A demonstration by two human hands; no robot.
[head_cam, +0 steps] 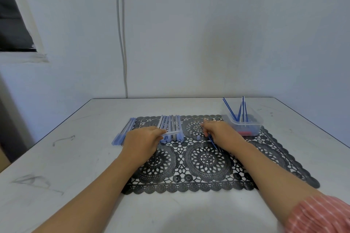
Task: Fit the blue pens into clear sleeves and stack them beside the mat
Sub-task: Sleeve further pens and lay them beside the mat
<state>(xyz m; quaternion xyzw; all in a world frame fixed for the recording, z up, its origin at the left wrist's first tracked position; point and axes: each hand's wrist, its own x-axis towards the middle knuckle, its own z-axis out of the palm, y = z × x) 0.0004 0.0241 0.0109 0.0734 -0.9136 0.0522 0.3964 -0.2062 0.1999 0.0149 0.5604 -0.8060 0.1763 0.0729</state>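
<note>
Seen from the head camera, a black lace mat (204, 159) lay square on the white table (75, 157) before us. Our left hand (142, 140), at 10 o'clock on the mat, pinched one clear sleeve (171, 134) by its near end. The fingers were curled round it and the tube pointed towards 3 o'clock. Our right hand (220, 131), just beyond the mat's centre towards 1 o'clock, was closed on a thin blue pen (213, 143). Its tail slanted back towards 5 o'clock under the palm, and we could not tell where its tip lay. The hands were near each other but apart, with sleeve and pen not yet joined.

Behind the left hand, at 11 o'clock, a row of sleeves (170, 124) lay side by side on the mat. The stack of sleeved pens (123, 134) lay along the mat's left edge at 9 o'clock. A clear tub (244, 128) at 2 o'clock held more pens, leaning upright.

We judged the pen to be very light and slender enough to flex, so it should be held close to its leading end for a true aim. The sleeve looked stiff, smooth and likely slippery. A firm pinch just behind its open mouth seemed best to steady it.
</note>
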